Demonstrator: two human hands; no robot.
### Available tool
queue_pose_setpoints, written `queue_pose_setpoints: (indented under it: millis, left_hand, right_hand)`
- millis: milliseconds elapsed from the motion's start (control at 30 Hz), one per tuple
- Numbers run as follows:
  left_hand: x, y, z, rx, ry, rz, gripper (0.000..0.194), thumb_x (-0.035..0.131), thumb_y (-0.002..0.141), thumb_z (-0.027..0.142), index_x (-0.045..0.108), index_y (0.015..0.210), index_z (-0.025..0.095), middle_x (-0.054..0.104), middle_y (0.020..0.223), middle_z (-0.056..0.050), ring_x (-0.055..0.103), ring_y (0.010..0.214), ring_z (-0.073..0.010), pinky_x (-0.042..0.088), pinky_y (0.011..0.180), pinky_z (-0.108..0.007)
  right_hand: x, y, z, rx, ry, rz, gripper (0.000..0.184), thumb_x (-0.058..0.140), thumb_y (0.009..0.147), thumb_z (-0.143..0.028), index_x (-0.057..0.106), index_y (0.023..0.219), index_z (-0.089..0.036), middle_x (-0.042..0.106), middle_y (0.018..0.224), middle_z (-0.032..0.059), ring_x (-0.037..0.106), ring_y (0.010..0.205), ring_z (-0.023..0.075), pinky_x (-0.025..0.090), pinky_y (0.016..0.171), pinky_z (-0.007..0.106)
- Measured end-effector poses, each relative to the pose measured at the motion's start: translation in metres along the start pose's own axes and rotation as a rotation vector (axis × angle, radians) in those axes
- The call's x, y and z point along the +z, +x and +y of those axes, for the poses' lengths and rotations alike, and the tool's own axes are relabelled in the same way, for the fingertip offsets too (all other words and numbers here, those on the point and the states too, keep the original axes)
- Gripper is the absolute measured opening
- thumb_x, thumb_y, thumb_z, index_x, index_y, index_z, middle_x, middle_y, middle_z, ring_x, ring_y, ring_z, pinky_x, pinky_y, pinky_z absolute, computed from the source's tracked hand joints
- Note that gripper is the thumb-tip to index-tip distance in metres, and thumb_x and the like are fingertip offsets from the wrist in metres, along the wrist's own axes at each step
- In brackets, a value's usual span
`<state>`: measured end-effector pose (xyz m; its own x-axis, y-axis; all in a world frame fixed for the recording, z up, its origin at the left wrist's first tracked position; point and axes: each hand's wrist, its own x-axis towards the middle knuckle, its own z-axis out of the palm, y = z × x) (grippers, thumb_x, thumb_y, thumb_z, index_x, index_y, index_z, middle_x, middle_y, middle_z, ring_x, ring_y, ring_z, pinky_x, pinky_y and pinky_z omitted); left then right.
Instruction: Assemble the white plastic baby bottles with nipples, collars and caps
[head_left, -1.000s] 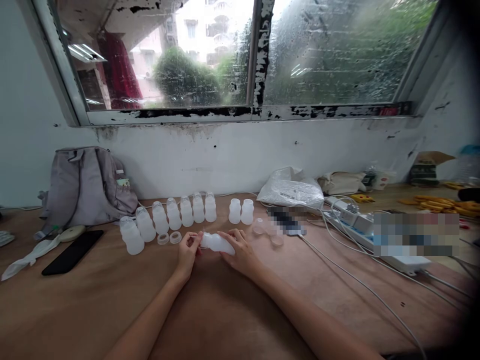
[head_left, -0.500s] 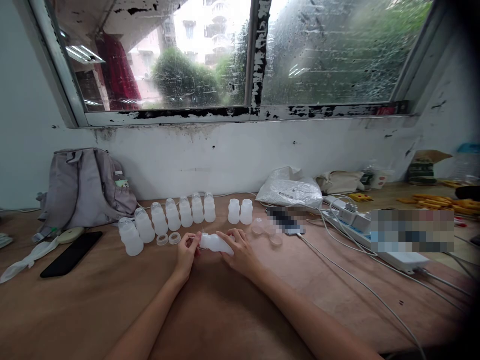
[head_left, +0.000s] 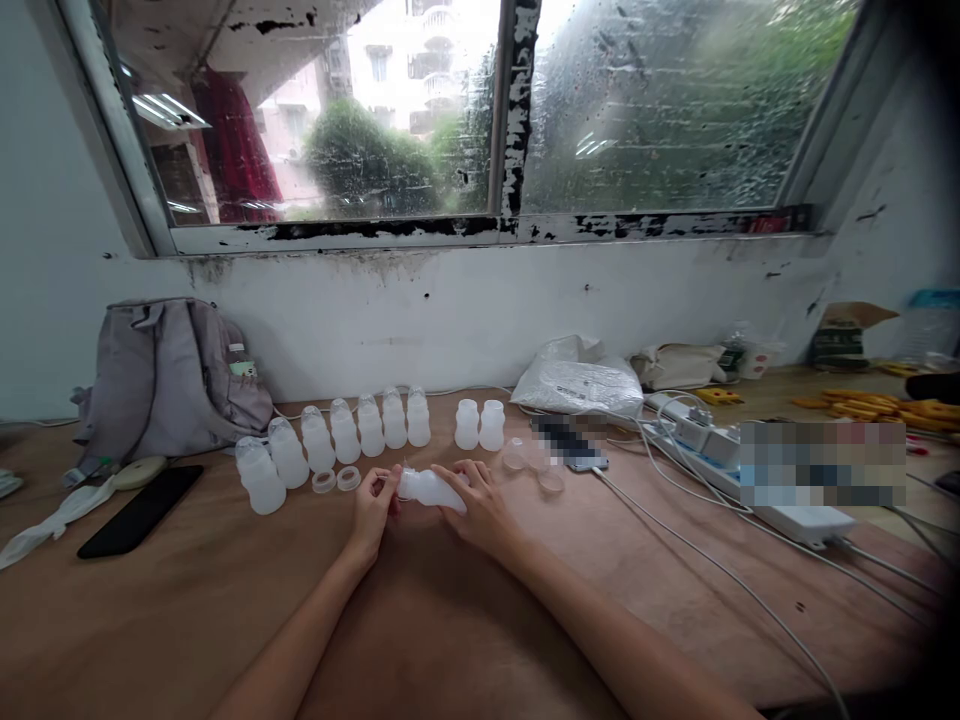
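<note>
Between my hands lies a frosted white baby bottle (head_left: 433,489), tilted on its side with its neck to the left. My right hand (head_left: 481,497) is wrapped round its body from the right. At the neck end, my left hand (head_left: 376,508) pinches the bottle's top; a thin clear edge shows there, but the detail is too small to make out. To the left, several capped bottles (head_left: 345,432) stand in a curved row, with two white rings (head_left: 348,478) lying before them. Two uncapped bottles (head_left: 492,427) stand behind my right hand, and a few translucent discs (head_left: 550,482) lie beside it.
A grey backpack (head_left: 169,380) leans on the wall at left, near a black phone (head_left: 139,512). On the right are a silvery plastic bag (head_left: 581,375), a charging phone (head_left: 589,463), white cables and a power strip (head_left: 799,520). A brown covering (head_left: 450,640) spreads over the table.
</note>
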<state>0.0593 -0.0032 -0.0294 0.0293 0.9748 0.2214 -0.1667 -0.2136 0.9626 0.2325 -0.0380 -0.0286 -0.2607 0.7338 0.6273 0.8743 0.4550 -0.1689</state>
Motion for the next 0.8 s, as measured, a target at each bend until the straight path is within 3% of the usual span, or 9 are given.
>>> queue_pose_setpoints:
  millis: [233,400,533,667,733,800]
  left_hand:
    - [-0.0043,0.0032,0.0001,-0.005,-0.037,0.0,0.028,0.06,0.067,0.042,0.056,0.075,0.016,0.05,0.055,0.003,0.046,0.045,-0.0089,0.035,0.04,-0.019]
    - [-0.0058,0.0036,0.0044,-0.013,-0.1,-0.03,0.023,0.061,0.064,0.03,0.06,0.082,0.016,0.059,0.079,-0.002,0.055,0.066,-0.0125,0.042,0.052,-0.019]
    - [-0.0046,0.0044,0.0028,-0.029,-0.22,-0.052,0.034,0.061,0.061,0.022,0.059,0.095,0.017,0.06,0.096,-0.006,0.056,0.085,-0.0163,0.044,0.065,-0.021]
    - [-0.0054,0.0063,-0.0018,-0.088,-0.208,0.032,0.039,0.063,0.065,0.03,0.054,0.101,0.017,0.06,0.084,-0.004,0.058,0.074,-0.0136,0.044,0.06,-0.021]
    - [-0.0069,0.0073,-0.0021,-0.121,-0.233,0.0,0.043,0.066,0.064,0.028,0.052,0.102,0.017,0.061,0.077,-0.002,0.059,0.07,-0.013,0.044,0.061,-0.022]
    - [-0.0081,0.0081,-0.0005,-0.122,-0.319,-0.072,0.046,0.068,0.061,0.021,0.051,0.103,0.017,0.062,0.087,-0.005,0.059,0.079,-0.0146,0.045,0.068,-0.023]
  right_hand:
    - [-0.004,0.0012,-0.0023,0.012,0.158,0.049,0.037,0.059,0.072,-0.028,0.048,0.106,-0.019,0.055,0.099,0.0089,0.047,0.092,0.0252,0.038,0.08,0.039]
    - [-0.0054,0.001,-0.0029,0.043,0.255,0.029,0.031,0.058,0.073,-0.027,0.05,0.102,-0.02,0.055,0.096,0.0074,0.049,0.09,0.0228,0.041,0.079,0.037]
    - [-0.003,0.0006,-0.0019,0.08,0.32,0.029,0.032,0.058,0.073,-0.026,0.05,0.104,-0.021,0.056,0.097,0.0062,0.05,0.091,0.021,0.042,0.079,0.036]
    - [-0.0006,0.0002,-0.0022,0.099,0.346,0.028,0.031,0.058,0.073,-0.025,0.05,0.103,-0.021,0.056,0.096,0.0059,0.051,0.09,0.0211,0.042,0.079,0.036]
    - [0.0001,0.0001,-0.0019,0.104,0.355,0.024,0.031,0.058,0.073,-0.025,0.051,0.103,-0.021,0.056,0.096,0.0062,0.05,0.09,0.0214,0.042,0.079,0.036]
    - [0.0009,0.0,-0.0008,0.109,0.357,0.026,0.031,0.058,0.073,-0.026,0.051,0.103,-0.02,0.056,0.097,0.0066,0.05,0.091,0.0217,0.042,0.08,0.037]
